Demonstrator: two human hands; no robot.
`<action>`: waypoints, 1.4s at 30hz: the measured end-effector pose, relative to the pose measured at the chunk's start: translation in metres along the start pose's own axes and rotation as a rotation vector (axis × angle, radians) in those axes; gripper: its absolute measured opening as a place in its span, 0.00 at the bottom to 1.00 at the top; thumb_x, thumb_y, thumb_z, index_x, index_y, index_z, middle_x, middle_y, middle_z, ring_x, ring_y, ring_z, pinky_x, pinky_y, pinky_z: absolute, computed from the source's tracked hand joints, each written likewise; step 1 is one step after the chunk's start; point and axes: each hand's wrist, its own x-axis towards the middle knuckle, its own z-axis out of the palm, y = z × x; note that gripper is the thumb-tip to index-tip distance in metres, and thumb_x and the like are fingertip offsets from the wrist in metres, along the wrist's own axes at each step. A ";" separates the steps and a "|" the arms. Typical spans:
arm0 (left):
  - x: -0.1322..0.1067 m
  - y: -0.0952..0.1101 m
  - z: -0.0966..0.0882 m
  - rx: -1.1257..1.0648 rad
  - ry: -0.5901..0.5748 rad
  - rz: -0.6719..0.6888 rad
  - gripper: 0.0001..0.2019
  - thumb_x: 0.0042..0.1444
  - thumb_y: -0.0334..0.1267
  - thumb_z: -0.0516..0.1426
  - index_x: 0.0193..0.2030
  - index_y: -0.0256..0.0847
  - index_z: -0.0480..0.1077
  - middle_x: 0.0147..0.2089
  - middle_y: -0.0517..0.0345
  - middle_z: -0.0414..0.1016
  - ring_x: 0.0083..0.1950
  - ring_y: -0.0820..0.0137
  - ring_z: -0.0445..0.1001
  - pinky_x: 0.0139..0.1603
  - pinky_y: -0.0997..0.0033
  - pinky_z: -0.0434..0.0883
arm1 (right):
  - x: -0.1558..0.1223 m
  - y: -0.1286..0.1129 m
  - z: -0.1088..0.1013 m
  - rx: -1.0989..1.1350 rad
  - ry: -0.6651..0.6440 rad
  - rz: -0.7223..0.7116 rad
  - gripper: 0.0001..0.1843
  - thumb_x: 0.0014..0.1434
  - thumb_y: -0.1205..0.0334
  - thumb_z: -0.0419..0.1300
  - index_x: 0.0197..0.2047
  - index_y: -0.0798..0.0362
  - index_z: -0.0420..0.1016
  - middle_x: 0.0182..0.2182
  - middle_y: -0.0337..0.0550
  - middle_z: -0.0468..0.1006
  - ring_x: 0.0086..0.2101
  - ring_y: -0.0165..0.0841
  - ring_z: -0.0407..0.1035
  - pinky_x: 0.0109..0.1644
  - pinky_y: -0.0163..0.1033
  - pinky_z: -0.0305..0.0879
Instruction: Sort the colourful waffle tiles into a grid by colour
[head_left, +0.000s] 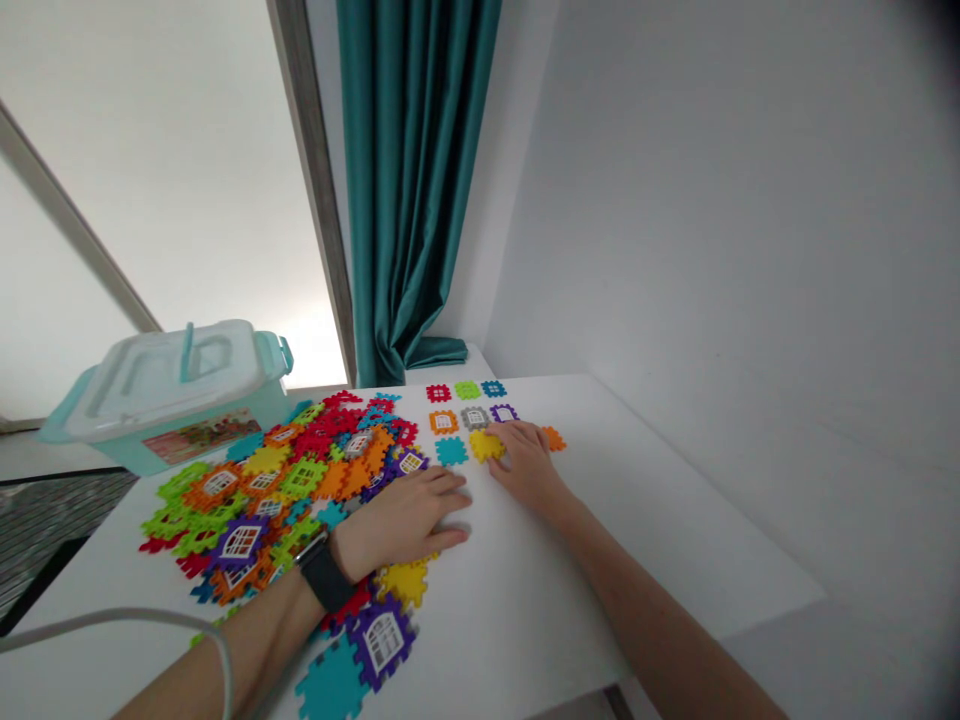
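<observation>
My right hand (529, 462) is at the right edge of a yellow interlocking plastic tile (484, 446), its thumb and fingers closed on it at the tabletop. An orange tile (554, 438) shows partly behind that hand. To the left of the yellow tile lies a blue square tile (451, 451). Behind are an orange window tile (443, 422), a grey window tile (475, 417) and a partly covered purple one (505, 412). My left hand (412, 512), with a dark watch on its wrist, rests palm down beside the tile pile (300, 480), fingers apart and holding nothing visible.
At the far edge of the white table (525, 610) lie red (438, 393), green (467, 390) and blue (493, 388) tiles. A lidded turquoise box (180, 385) stands at the back left. A pale cable (150, 614) crosses the lower left. A wall (720, 300) borders the right.
</observation>
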 end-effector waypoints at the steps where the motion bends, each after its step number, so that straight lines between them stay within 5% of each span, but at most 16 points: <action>1: 0.000 0.000 0.000 -0.001 0.002 0.001 0.15 0.65 0.45 0.59 0.55 0.44 0.74 0.60 0.48 0.76 0.62 0.57 0.73 0.67 0.54 0.67 | 0.000 0.000 0.000 0.001 0.000 -0.001 0.22 0.56 0.65 0.61 0.54 0.47 0.74 0.54 0.47 0.79 0.55 0.48 0.66 0.62 0.59 0.57; 42: 0.000 0.002 -0.003 0.032 -0.104 -0.053 0.17 0.65 0.44 0.59 0.59 0.42 0.72 0.64 0.47 0.72 0.66 0.56 0.69 0.69 0.53 0.65 | -0.002 0.001 0.002 0.008 -0.035 0.040 0.17 0.58 0.64 0.61 0.52 0.48 0.74 0.54 0.48 0.78 0.56 0.48 0.65 0.63 0.58 0.53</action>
